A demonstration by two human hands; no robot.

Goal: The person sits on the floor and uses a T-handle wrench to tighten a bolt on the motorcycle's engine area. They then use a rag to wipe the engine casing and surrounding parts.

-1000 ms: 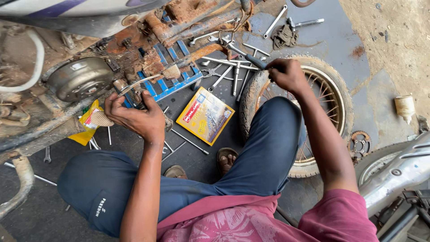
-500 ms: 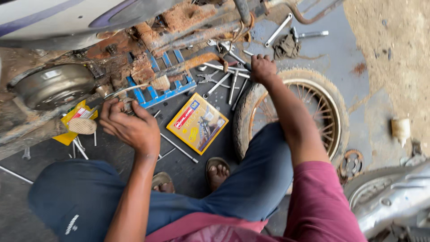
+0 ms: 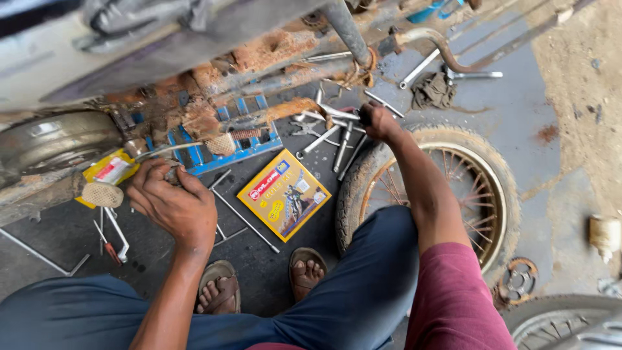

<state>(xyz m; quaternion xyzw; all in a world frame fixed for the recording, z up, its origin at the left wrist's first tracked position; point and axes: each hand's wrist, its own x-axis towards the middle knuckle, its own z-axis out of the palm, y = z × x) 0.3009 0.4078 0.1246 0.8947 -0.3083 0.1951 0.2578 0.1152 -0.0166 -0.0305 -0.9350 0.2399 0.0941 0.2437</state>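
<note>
I squat beside a rusty motorcycle frame (image 3: 259,52). My left hand (image 3: 172,204) is curled at the frame's underside, next to a foot peg (image 3: 102,193) and a thin metal rod (image 3: 165,150); what the fingers grip is hidden. My right hand (image 3: 380,122) reaches out over a spoked wheel (image 3: 453,194) and is closed around a dark tool handle (image 3: 365,113) at a pile of wrenches and sockets (image 3: 327,133) on the ground.
A yellow cardboard box (image 3: 283,193) lies flat by my sandalled feet. A blue tool tray (image 3: 240,152) sits under the frame. Loose rods (image 3: 243,220), a grey rag (image 3: 433,91), a sprocket (image 3: 518,280) and a second tyre (image 3: 570,324) lie around.
My right hand has moved left off the wheel's rim to the tool pile and closed on a handle. My left hand stays at the frame. The camera has leaned in closer.
</note>
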